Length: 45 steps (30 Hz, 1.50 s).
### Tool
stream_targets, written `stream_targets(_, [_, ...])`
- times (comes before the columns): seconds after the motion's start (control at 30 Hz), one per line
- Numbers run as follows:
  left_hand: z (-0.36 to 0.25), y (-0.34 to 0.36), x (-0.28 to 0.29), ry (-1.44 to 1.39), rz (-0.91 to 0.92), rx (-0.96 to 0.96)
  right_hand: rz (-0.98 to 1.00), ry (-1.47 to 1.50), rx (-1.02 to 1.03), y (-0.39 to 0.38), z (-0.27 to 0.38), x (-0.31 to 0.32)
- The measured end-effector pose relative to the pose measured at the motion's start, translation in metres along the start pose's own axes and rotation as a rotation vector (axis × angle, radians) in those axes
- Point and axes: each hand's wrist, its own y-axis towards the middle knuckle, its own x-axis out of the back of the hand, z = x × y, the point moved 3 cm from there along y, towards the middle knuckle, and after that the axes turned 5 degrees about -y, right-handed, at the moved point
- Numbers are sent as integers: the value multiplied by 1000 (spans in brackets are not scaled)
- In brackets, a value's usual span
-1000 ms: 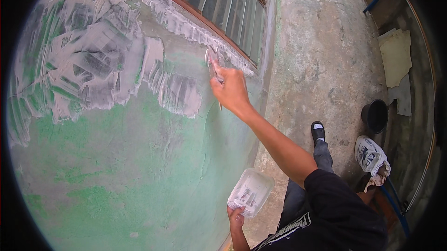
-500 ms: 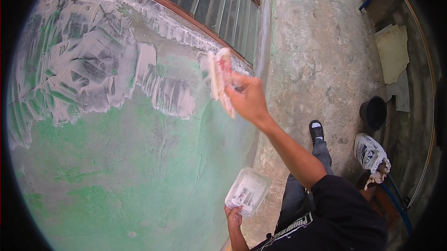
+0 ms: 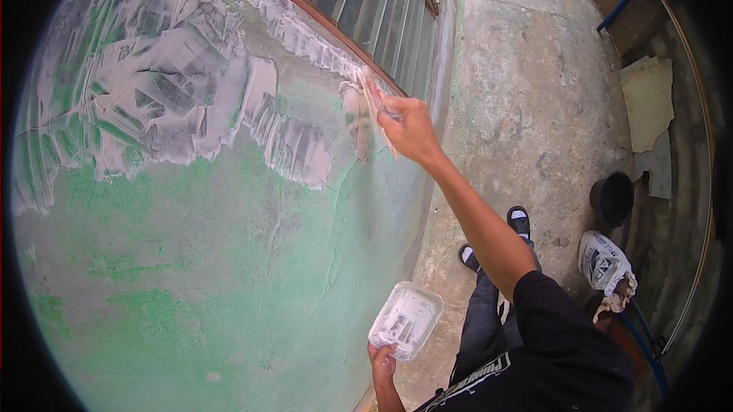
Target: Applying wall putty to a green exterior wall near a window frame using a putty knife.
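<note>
My right hand point(image 3: 412, 128) is closed on a wide putty spreader point(image 3: 372, 103), seen nearly edge-on and smeared with white. Its blade is at the green wall point(image 3: 229, 259), just below the window's reddish sill; whether the edge touches is hard to tell. Beside it a fresh pinkish-white patch of putty point(image 3: 353, 110) runs down the wall. Farther left, rough streaks of putty point(image 3: 175, 80) cover the upper wall. Low in the view, my left hand point(image 3: 383, 360) grips a shallow white plastic tub point(image 3: 424, 299) by its near corner, with white putty inside.
A slatted window point(image 3: 351, 0) sits above the wall. Concrete floor point(image 3: 527, 91) stretches along the right, my sandalled feet on it. Farther right stand a black bucket point(image 3: 612, 200) and a white sack point(image 3: 602, 261), near blue pipes point(image 3: 645, 351) and a torn pale sheet point(image 3: 647, 103).
The spreader has turned more edge-on and shifted slightly right, baring a putty patch on the wall. My second foot has come into view. The left hand still holds the tub.
</note>
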Motion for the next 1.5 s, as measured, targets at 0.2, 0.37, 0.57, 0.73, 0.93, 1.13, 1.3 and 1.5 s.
stream_targets(0.2, [3, -2, -14, -9, 1, 13, 5, -22, 60, -17, 31, 4])
stream_targets(0.37, [8, 0, -27, 4, 1, 10, 45, 78, 152, -38, 40, 10])
stream_targets(0.57, [24, -4, -36, 15, -44, -2, -89, -30, 108, -25, 14, 34])
stream_targets(0.73, [36, -8, -39, -4, -20, 19, -80, -106, 201, 4, -14, 24])
stream_targets(0.93, [50, -6, -29, -3, -64, 32, -21, -63, 338, -9, -18, -3])
stream_targets(1.13, [57, 19, -57, -21, -35, 34, 55, -18, 342, -35, -19, 9])
stream_targets(1.3, [72, 78, -70, -7, 78, 10, -110, 76, 363, -26, -25, 20])
stream_targets(1.5, [75, 106, -101, -43, 93, -26, -118, 25, 208, -18, -38, 6])
